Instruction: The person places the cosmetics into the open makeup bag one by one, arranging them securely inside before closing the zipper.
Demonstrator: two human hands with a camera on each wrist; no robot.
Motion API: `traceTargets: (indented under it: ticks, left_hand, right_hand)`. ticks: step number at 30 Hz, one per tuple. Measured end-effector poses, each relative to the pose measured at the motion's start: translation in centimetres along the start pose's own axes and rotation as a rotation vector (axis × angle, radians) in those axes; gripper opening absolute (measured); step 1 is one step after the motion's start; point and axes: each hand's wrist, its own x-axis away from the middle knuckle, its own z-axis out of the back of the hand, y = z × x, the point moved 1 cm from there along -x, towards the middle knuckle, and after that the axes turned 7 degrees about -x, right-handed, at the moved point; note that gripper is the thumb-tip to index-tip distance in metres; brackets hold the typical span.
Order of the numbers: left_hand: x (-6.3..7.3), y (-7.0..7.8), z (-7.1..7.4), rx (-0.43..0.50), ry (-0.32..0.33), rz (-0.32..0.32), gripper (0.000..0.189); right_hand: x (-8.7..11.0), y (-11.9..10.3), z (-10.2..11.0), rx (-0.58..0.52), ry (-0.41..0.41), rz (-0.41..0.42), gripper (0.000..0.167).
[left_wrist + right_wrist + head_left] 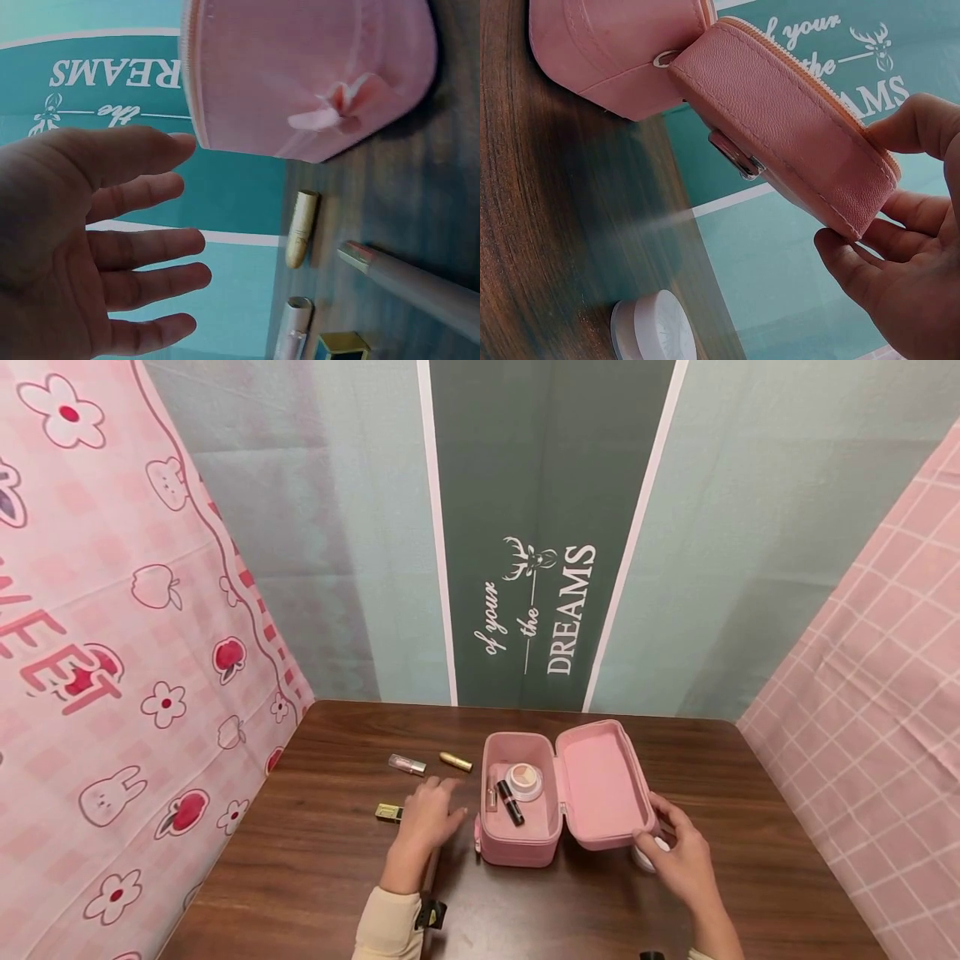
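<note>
A pink zippered makeup case stands unzipped on the table, its lid swung out to the right. My right hand grips the lid's outer edge between thumb and fingers. Inside lie a round three-shade compact, a black tube and a small pinkish tube. Left of the case, my left hand hovers with fingers extended, holding nothing. Around it are a gold lipstick, a clear lip gloss tube, a gold-and-black tube and a slender pinkish stick.
A round white-lidded jar sits on the wooden table below the raised lid, partly hidden by my right hand in the head view. Printed cloths hang behind and along both sides. A small dark object shows at the bottom edge.
</note>
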Motion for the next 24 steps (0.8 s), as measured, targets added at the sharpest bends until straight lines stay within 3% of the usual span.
traceTargets:
  ticks: [16, 24]
  left_hand:
    - [2.4, -0.8, -1.8, -0.079, 0.045, 0.003, 0.037]
    - [3.6, -1.2, -3.0, -0.055, 0.052, 0.031, 0.036]
  right_hand:
    - [0.0, -0.1, 0.1, 0.01, -0.004, -0.013, 0.054]
    - [0.1, 0.0, 0.0, 0.019, 0.001, -0.004, 0.053]
